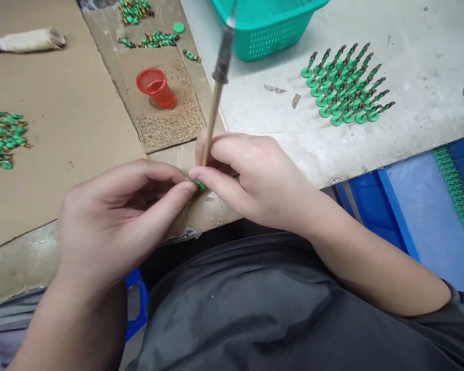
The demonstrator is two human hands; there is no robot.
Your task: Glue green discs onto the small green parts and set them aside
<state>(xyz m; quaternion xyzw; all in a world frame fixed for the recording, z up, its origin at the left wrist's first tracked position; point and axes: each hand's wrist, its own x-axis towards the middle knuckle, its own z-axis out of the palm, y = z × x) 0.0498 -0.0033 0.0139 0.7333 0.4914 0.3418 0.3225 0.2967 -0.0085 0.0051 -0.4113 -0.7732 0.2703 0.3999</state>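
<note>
My left hand [116, 216] pinches a small green piece [200, 186] between thumb and forefinger at the table's near edge. My right hand [251, 178] meets it there, fingers closed round a thin wooden-handled brush [216, 93] that stands nearly upright, its dark ferrule pointing away from me. The tips of both hands touch at the green piece, most of which is hidden by the fingers.
A red cup [156, 86] stands on speckled cardboard [166, 123]. Several finished green pieces [344, 87] stand in rows on the grey table, behind them a teal basket [270, 26]. More green pieces [2, 138] lie left. Blue bins [410, 201] sit at the right.
</note>
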